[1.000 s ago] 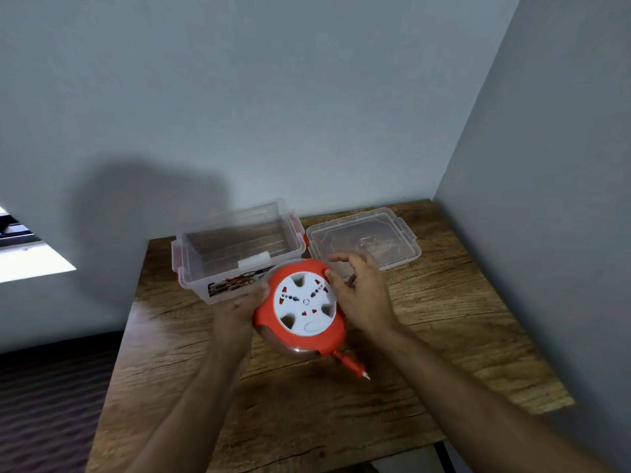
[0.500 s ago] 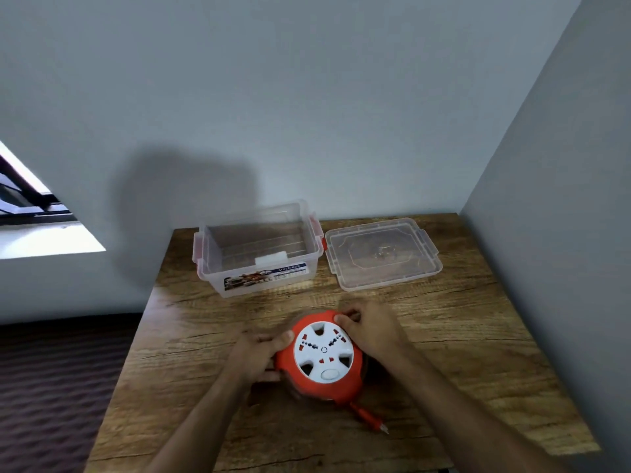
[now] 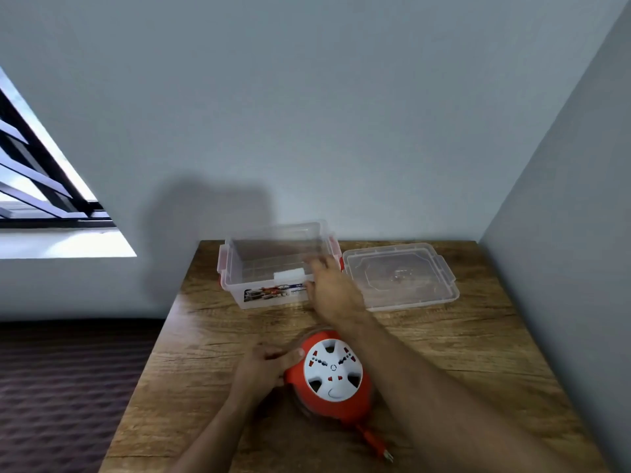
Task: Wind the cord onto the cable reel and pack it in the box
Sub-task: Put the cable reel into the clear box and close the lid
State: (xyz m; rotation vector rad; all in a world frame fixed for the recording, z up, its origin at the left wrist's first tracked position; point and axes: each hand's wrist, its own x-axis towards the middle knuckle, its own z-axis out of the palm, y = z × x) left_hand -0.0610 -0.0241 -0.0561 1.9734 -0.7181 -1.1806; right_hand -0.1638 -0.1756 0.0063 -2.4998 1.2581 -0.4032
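A person's left hand (image 3: 263, 368) grips the near-left edge of an orange-and-white cable reel (image 3: 329, 375) lying flat on a wooden table (image 3: 461, 353), fingers curled against its rim. The right hand (image 3: 333, 290) reaches across to the front right corner of the clear plastic box (image 3: 273, 264) at the back of the table; whether its blurred fingers grasp the wall or only touch it cannot be told. The cord looks wound in, with only the orange plug (image 3: 374, 445) trailing toward the table's near edge. The box's lid (image 3: 399, 274) lies open-side up just to the right. Packing appears to be the step in hand: next, the reel likely needs lifting over the box's front wall and setting inside, plug tucked in.
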